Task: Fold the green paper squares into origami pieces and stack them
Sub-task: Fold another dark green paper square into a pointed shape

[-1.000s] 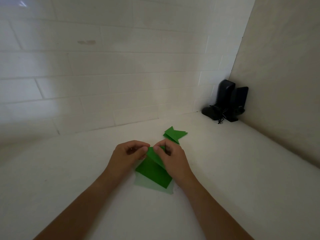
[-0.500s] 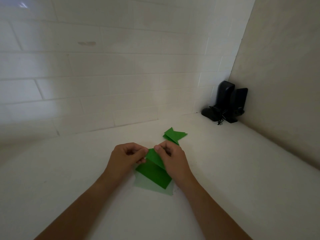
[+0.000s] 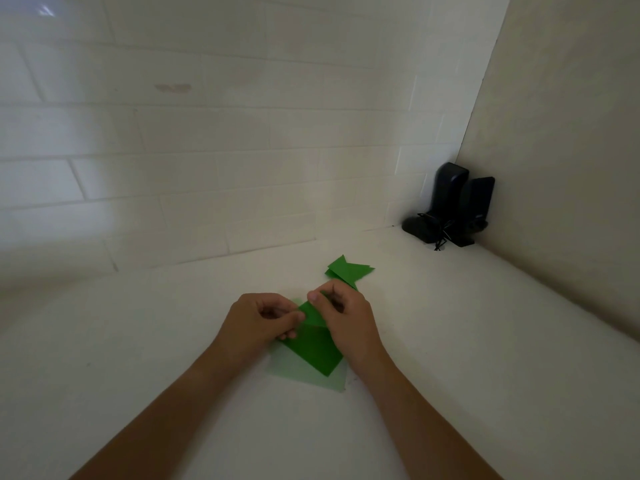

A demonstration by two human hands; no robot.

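My left hand [image 3: 258, 318] and right hand [image 3: 346, 320] are meeting over a paper square [image 3: 311, 348] lying on the counter [image 3: 138, 358] before me. Just behind my right hand, 1 stack of folded pieces [image 3: 348, 270] is lying. 2 speakers [image 3: 457, 206] are standing in the far right corner.

We see a white counter [image 3: 145, 341] filling the lower half of the frame, running back to a tiled wall and a plain wall at the right. At centre frame, a dark green paper [image 3: 313, 351] lies on it, with a paler green sheet [image 3: 304, 377] showing under its lower edge. Just above, toward upper centre, a small pile of folded green pieces [image 3: 348, 270] rests on the counter. In the far right corner two black upright devices [image 3: 453, 206] stand with a tangled cord at their base.
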